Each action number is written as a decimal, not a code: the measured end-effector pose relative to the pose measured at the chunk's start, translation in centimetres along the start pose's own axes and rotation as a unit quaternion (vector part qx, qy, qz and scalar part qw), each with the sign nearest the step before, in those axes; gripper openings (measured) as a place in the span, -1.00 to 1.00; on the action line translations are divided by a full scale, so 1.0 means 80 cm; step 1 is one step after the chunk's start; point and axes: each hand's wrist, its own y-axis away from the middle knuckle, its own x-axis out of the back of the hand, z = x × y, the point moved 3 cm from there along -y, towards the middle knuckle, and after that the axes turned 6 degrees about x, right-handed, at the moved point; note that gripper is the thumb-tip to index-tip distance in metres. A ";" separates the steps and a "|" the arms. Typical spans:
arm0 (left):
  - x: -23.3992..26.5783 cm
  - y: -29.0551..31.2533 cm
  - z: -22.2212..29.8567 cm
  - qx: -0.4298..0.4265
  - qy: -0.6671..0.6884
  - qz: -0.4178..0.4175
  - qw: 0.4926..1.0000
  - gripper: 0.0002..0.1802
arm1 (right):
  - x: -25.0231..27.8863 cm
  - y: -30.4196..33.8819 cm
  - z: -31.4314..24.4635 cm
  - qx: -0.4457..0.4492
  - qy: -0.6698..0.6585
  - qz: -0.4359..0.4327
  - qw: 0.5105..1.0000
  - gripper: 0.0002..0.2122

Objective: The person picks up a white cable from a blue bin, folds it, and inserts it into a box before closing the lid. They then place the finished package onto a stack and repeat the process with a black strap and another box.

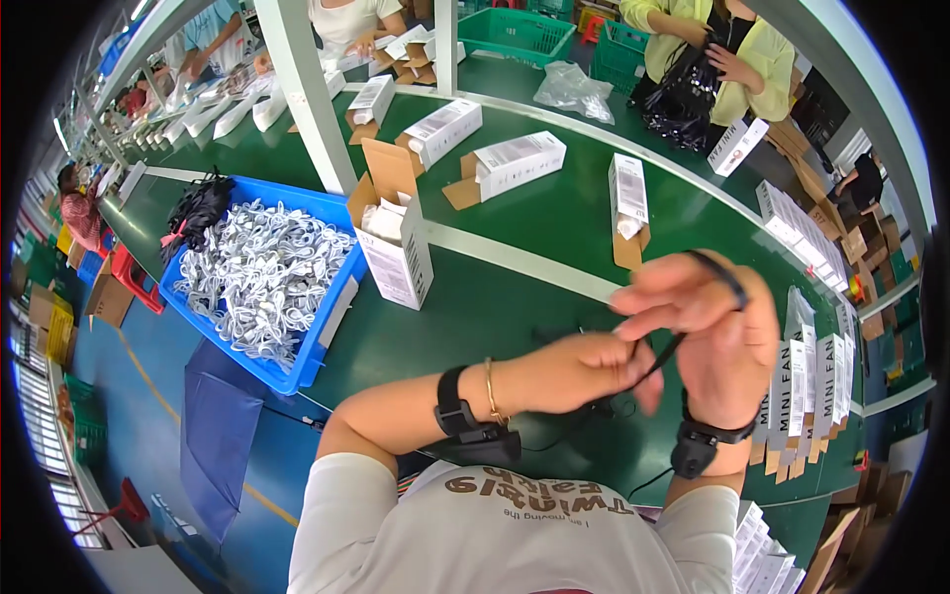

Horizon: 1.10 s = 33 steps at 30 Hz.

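Note:
My left hand [584, 374] is closed on a thin black cord [661, 358] that stretches toward my right hand [717, 317]. My right hand is raised, its fingers bent and partly smeared by motion. A black band [727, 279] passes over that hand; whether it is part of the same cord I cannot tell. Below my hands, thin dark strands lie over the green tabletop [465, 337]. Left of them an open white carton [401, 262] stands upright, its brown flap raised and white contents showing at the top.
A blue bin [309, 368] holds many white cables [267, 282], with black straps [198, 210] at its corner. White cartons [520, 163] lie across the bench; more stand in rows [792, 396] at the right. A metal post [307, 99] rises behind the bin. Co-workers stand opposite.

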 end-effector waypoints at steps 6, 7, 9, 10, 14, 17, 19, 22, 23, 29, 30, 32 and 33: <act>0.036 0.036 -0.016 0.208 0.377 -0.197 0.881 -0.72 | 0.097 0.023 -0.037 0.000 -0.077 0.106 0.991 -0.84; 0.048 0.041 -0.014 0.205 0.377 -0.196 0.882 -0.72 | 0.125 0.031 -0.041 -0.006 -0.102 0.021 0.994 -0.85; 0.079 0.053 -0.010 0.237 0.166 -0.125 0.949 -0.75 | 0.217 0.071 -0.035 -0.070 0.036 0.040 0.996 -0.81; 0.088 0.056 -0.008 0.251 0.055 -0.085 0.963 -0.75 | 0.244 0.086 -0.027 -0.133 0.173 0.065 0.974 -0.76; 0.093 0.070 0.006 0.055 -0.312 0.050 0.947 -0.82 | 0.136 0.066 0.028 -0.072 0.401 -0.029 0.913 -0.65; 0.064 0.075 0.028 0.103 -0.295 0.033 0.949 -0.85 | 0.034 0.064 0.071 -0.098 0.407 -0.181 0.890 -0.59; 0.064 0.077 0.040 0.119 -0.285 0.018 0.951 -0.86 | -0.003 0.067 0.091 -0.165 0.259 -0.274 0.911 -0.62; 0.083 0.082 0.053 0.112 -0.259 0.048 0.958 -0.86 | -0.022 0.084 0.110 -0.460 0.060 -0.411 0.785 -0.64; 0.091 0.088 0.054 0.113 -0.263 0.052 0.957 -0.86 | -0.024 0.074 0.107 -0.372 0.033 -0.315 0.872 -0.68; 0.148 0.119 0.051 0.217 -0.216 -0.071 0.949 -0.83 | -0.021 0.054 0.095 -0.183 -0.294 0.160 0.924 -0.75; 0.169 0.123 0.052 0.167 -0.287 -0.072 0.941 -0.80 | -0.014 0.054 0.097 -0.179 -0.293 0.162 0.925 -0.75; 0.226 0.130 0.048 0.143 -0.430 -0.031 0.891 -0.79 | 0.016 0.061 0.101 -0.138 -0.315 0.212 0.915 -0.74; 0.261 0.136 0.052 0.171 -0.504 0.014 0.846 -0.81 | 0.021 0.064 0.102 -0.117 -0.328 0.236 0.907 -0.73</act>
